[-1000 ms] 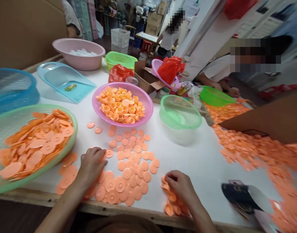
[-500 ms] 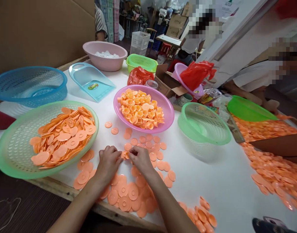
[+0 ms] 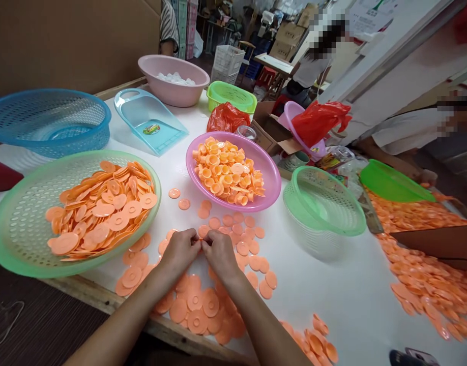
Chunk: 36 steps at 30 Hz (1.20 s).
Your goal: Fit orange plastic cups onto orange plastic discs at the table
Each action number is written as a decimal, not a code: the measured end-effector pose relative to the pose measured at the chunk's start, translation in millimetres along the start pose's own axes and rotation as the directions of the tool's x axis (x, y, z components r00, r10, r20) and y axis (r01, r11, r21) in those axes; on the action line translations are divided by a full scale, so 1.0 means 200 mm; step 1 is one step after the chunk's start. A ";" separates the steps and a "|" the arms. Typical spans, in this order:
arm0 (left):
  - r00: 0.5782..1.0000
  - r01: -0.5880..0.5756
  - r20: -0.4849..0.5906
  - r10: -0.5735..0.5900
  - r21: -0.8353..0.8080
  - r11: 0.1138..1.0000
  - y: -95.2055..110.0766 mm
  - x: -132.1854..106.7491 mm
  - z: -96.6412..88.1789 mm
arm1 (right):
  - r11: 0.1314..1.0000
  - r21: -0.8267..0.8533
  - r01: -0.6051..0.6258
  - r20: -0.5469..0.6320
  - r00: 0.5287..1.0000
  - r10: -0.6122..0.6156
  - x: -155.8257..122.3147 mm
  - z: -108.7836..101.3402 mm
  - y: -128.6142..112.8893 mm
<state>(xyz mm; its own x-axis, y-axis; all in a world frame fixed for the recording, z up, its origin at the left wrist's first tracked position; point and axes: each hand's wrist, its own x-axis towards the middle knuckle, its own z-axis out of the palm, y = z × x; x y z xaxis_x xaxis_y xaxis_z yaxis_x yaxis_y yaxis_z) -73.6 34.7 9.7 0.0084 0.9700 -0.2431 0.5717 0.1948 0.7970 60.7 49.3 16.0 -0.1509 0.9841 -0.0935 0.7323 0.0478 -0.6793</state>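
My left hand (image 3: 179, 251) and my right hand (image 3: 221, 252) meet knuckle to knuckle over a spread of small orange plastic discs (image 3: 239, 236) on the white table (image 3: 332, 295). Both have their fingers curled in a pinch. What they pinch between them is hidden by the fingers. Larger orange discs (image 3: 197, 307) lie under my wrists near the table's front edge. A pink bowl (image 3: 269, 178) of orange cup-shaped pieces stands just beyond my hands. To the left, a green basket (image 3: 23, 223) holds a heap of large orange discs.
A blue basket (image 3: 50, 122), a blue scoop (image 3: 149, 119) and a pink basin (image 3: 172, 86) stand at the back left. An empty green basket (image 3: 325, 208) sits to the right. Orange pieces (image 3: 428, 274) cover the right side, where another person (image 3: 409, 137) sits by a green bowl (image 3: 389, 180).
My right hand left the small pile at the front right and came to meet my left hand over the small discs. The view shifted left.
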 end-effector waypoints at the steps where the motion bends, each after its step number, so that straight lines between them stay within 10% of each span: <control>1: 1.000 0.006 -0.015 -0.006 -0.019 1.000 -0.01 0.01 0.02 | 1.000 -0.010 0.010 -0.001 1.000 -0.010 0.00 0.00 0.00; 13: 0.999 0.054 0.010 -0.053 -0.232 0.971 -0.02 -0.01 -0.01 | 0.998 -0.004 0.065 -0.015 0.998 -0.065 -0.05 0.00 -0.01; 17: 0.970 0.040 -0.218 -0.111 -0.309 0.950 -0.16 -0.14 -0.17 | 0.972 0.103 0.212 -0.205 0.961 -0.188 -0.02 -0.27 -0.11; 20: 0.905 -0.030 -0.424 0.018 -0.022 0.999 -0.29 -0.29 -0.22 | 0.958 0.109 0.266 -0.462 0.866 -0.188 0.11 -0.60 -0.15; 25: 0.891 -0.306 -0.139 0.432 0.517 0.799 -0.34 -0.43 -0.07 | 0.963 -0.049 0.265 -0.640 0.732 -0.233 0.14 -0.90 -0.05; 30: 0.913 -0.346 0.105 0.395 0.712 0.611 -0.25 -0.36 0.10 | 0.933 -0.160 0.322 -0.254 0.900 -0.354 -0.34 -0.55 0.19; 36: 0.904 -0.381 0.163 0.396 0.729 0.569 -0.13 -0.11 0.14 | 0.807 -0.502 0.310 0.076 0.946 -0.315 -0.57 -0.23 0.54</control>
<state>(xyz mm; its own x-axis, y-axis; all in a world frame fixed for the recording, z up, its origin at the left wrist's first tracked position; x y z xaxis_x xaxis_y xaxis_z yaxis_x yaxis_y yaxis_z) -64.7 4.1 -20.9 0.3677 0.9299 0.0055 0.9201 -0.3646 0.1433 187.4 -49.1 -14.2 -0.4245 0.9027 0.0702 0.8779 0.4293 -0.2121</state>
